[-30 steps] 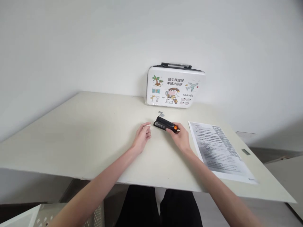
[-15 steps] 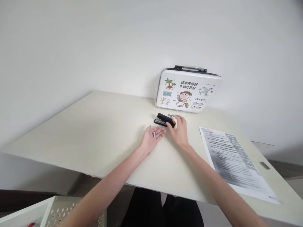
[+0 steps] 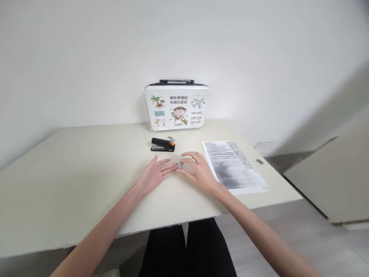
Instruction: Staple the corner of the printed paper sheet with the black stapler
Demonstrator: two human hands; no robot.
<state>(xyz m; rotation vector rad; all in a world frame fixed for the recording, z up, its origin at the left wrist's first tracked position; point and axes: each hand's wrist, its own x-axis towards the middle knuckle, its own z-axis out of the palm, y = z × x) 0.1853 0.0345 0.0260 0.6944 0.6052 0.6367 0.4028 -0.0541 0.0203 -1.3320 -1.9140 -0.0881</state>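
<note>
Item count, one desk (image 3: 86, 173)
Stapler (image 3: 162, 143): one. Carrying case (image 3: 175, 109): one. Printed sheet (image 3: 230, 161): one. Hands (image 3: 152, 175) (image 3: 201, 174): two. Grey pieces (image 3: 180, 165): one between hands, one at right edge; rear cluster (image 3: 170, 138) uncountable.

1. Setting: an indoor room, either a home study corner or a small office; which of the two cannot be told.
2. Room surfaces: plain white wall (image 3: 115, 57), far; grey floor (image 3: 311, 238), near right.
3. Furniture: pale bench (image 3: 86, 173) against the wall.
4. Desk goods: black stapler (image 3: 163, 145); printed sheet (image 3: 233, 167), right.
5. Homely note: cartoon-printed case (image 3: 177, 109), far, lettered "TRAVEL".
</note>
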